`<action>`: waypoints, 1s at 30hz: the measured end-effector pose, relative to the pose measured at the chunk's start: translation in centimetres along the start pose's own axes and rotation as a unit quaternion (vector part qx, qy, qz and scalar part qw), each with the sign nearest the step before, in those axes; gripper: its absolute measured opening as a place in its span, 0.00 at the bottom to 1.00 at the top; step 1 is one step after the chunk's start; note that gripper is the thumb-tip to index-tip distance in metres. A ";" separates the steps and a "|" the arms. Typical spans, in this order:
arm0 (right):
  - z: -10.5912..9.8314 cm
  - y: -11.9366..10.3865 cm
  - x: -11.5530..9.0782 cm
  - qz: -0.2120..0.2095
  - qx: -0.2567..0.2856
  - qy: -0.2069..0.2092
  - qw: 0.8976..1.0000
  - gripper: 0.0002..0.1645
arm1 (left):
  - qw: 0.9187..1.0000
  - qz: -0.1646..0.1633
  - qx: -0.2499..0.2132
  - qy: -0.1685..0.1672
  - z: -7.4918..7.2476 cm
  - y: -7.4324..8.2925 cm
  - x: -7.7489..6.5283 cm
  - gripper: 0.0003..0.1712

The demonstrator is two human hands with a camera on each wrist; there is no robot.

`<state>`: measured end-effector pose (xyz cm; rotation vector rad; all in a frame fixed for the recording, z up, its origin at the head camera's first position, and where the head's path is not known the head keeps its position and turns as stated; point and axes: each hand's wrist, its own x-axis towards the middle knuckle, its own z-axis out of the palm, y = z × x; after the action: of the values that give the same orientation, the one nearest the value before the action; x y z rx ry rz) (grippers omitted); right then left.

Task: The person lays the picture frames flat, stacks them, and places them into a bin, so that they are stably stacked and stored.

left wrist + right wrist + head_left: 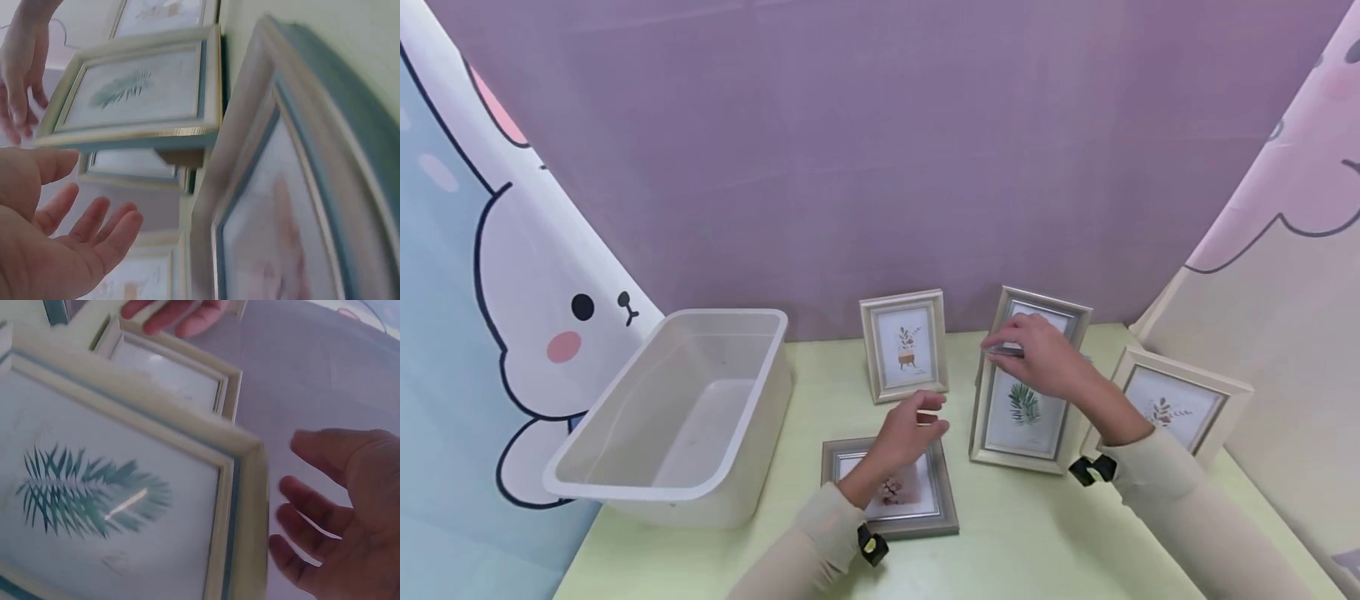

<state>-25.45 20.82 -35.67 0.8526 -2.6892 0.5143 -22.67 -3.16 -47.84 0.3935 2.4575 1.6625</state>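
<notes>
A picture frame with a green leaf print [1024, 408] stands tilted on the table, partly covering another frame [1077, 321] behind it. Close to the leaf frame's top edge is my right hand [1037, 354], fingers loosely bent; the right wrist view shows a gap between the fingertips [284, 547] and that frame [94, 494]. My left hand [902, 433] hovers over a grey-brown frame with a pinkish flower print [943, 500], which appears to lie face up. Relaxed and apart, the left fingers [115, 240] hold nothing.
A cream frame with a potted plant print [904, 346] stands at the back middle. At the right, another cream frame [1180, 400] leans partly behind the right arm. A white plastic tub [760, 433] occupies the table's left side. Purple cloth [880, 167] hangs behind.
</notes>
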 end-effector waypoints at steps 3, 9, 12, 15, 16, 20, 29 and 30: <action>-0.1 0.7 0.4 -0.004 -0.003 -0.023 1.000 0.17 | 1.000 -0.004 -0.021 0.001 1.8 0.2 0.6 0.22; 0.2 1.6 0.5 -0.005 0.001 -0.065 0.998 0.17 | 0.999 -0.015 -0.048 0.007 4.6 0.4 1.4 0.22; 0.2 1.8 0.4 -0.012 0.009 -0.070 0.997 0.17 | 0.998 -0.017 -0.054 0.015 5.3 0.5 1.7 0.20; 0.0 2.0 0.5 -0.021 0.012 -0.068 0.997 0.18 | 0.997 -0.016 -0.067 0.023 5.7 0.8 1.9 0.17; 0.0 2.0 0.6 -0.023 0.011 -0.068 0.997 0.18 | 0.997 -0.016 -0.072 0.024 5.7 0.8 2.0 0.17; 0.1 2.2 0.7 -0.027 0.007 -0.069 0.997 0.18 | 0.996 -0.019 -0.083 0.029 5.9 0.8 2.3 0.15; 0.3 2.1 0.5 -0.017 0.006 -0.069 0.997 0.18 | 0.996 -0.016 -0.063 0.056 6.6 0.1 2.8 0.16; 0.2 2.1 0.5 -0.016 0.007 -0.070 0.997 0.18 | 0.996 -0.016 -0.064 0.057 6.7 0.1 2.8 0.16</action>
<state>-27.17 22.10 -36.25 0.9673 -2.7955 0.4827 -23.57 3.65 -50.18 0.2483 2.4021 1.8655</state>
